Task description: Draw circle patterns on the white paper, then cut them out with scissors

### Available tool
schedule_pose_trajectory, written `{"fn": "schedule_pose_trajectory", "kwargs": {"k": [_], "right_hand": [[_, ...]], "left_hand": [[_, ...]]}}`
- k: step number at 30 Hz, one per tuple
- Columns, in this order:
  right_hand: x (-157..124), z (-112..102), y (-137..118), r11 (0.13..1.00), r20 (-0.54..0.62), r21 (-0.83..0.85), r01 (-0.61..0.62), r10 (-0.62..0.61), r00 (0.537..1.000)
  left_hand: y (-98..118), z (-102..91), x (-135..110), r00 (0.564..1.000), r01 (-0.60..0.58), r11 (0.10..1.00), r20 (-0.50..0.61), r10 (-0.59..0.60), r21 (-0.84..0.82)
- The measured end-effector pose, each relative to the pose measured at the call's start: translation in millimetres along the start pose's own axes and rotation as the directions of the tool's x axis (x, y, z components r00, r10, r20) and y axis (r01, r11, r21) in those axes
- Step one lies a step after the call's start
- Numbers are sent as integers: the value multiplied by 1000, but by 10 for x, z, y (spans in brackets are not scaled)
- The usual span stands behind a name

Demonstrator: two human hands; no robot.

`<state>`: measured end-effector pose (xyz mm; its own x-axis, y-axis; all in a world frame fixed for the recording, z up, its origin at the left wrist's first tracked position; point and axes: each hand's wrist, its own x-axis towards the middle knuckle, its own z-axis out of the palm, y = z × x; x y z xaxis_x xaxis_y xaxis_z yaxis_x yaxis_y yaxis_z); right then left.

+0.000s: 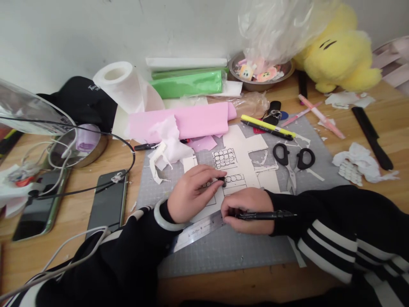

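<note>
My right hand [247,211] is closed round a black pen [266,215], whose back end points right along the wrist; its tip is hidden. Over the white paper [238,136], my left hand [193,192] pinches a small black piece [223,181] between thumb and fingertips, perhaps a pen cap. Rows of inked circles [224,158] and straight lines show on this paper. A metal ruler [201,230] lies slanted beneath my hands, partly covered by the right one. Paper and ruler rest on a grey cutting mat [230,253].
Black-handled scissors [292,166] lie right of the paper, below a yellow marker [266,123]. Behind are folded pink paper [185,121], a paper roll [119,81] and a metal bowl [260,83]. Phones [107,198] and cables are at left; a black comb [372,138] is at right.
</note>
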<state>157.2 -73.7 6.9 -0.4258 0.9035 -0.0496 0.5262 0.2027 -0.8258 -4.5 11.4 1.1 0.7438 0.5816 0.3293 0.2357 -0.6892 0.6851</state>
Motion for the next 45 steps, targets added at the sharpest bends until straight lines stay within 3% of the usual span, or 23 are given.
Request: {"fn": "schedule_pose_trajectory", "kwargs": {"k": [11, 34, 37, 41, 45], "right_hand": [[-3, 10, 31, 1000, 5, 8, 30, -31, 1000], [-3, 15, 9, 1000, 19, -22, 19, -19, 1000], [-16, 25, 2, 999, -58, -32, 29, -31, 998], [-12, -25, 47, 992, -284, -127, 23, -58, 957], [18, -89, 127, 978, -269, -206, -37, -20, 963]], "left_hand": [[13, -7, 5, 999, -35, 995, 26, 38, -92], [2, -11, 1, 999, -1, 995, 52, 6, -95], [2, -16, 1, 999, -3, 996, 52, 8, -92], [2, -12, 2, 998, -30, 996, 51, 34, -80], [-1, -1, 8, 997, -59, 996, 46, 62, -71]]}}
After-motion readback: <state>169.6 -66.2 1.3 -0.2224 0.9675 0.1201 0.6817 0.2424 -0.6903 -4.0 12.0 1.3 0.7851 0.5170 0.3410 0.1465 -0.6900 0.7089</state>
